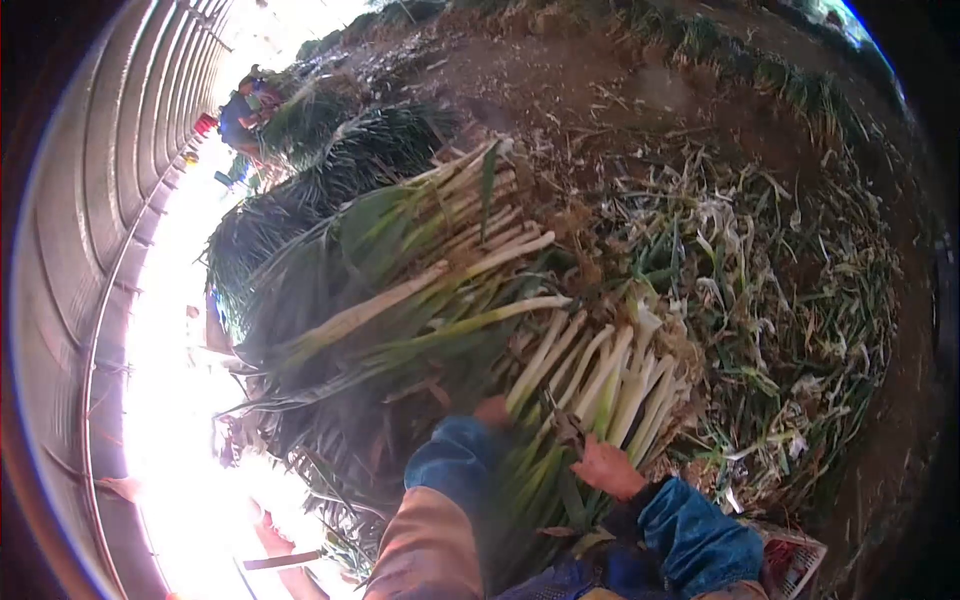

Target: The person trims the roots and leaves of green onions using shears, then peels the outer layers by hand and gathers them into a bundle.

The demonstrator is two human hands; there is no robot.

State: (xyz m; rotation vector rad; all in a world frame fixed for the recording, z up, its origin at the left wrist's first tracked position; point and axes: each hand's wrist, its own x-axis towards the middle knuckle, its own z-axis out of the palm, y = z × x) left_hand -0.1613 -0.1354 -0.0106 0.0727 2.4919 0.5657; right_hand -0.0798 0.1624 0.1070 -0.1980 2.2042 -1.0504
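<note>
In front of me a bundle of long green onions (615, 385) lies with white stalks and roots pointing away and green leaves toward my body. My left hand (490, 412) is at the left side of this bundle; its fingers are hidden. On the right, my right hand (608, 468) rests low against the white stalks, fingers curled beside a small dark brownish piece (568, 428) that I cannot identify. A larger pile of green onions (440, 225) lies ahead to the left, with one loose green onion (500, 312) reaching toward the bundle.
Peeled leaves and trimmings (740, 290) spread over the soil on the right. A white plastic crate (800, 560) stands by my right sleeve. Farther off, another person (240, 118) is beside more green onions. A curved ribbed wall (110, 150) runs along the left.
</note>
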